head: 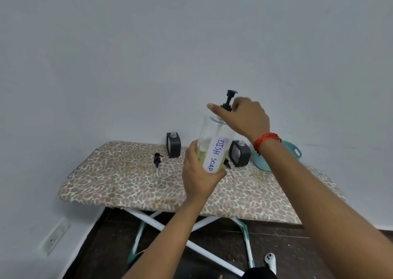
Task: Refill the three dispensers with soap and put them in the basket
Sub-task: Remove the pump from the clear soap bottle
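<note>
Clear dish soap bottle [212, 149], part full, raised above leopard-print ironing board [131, 185] | left hand [198, 178] wrapped round its base; right hand [244, 117] pinching black pump top [228, 100] | two open dispensers [174, 144] [239, 153] on board; teal basket [292, 151] far right

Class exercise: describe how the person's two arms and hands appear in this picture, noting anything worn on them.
Both forearms are bare, with no sleeves in view. The right hand has a red thread band, wound in several strands, around its wrist, with a short loose end hanging. The left hand wears nothing: no watch, ring or glove shows on either hand.
</note>
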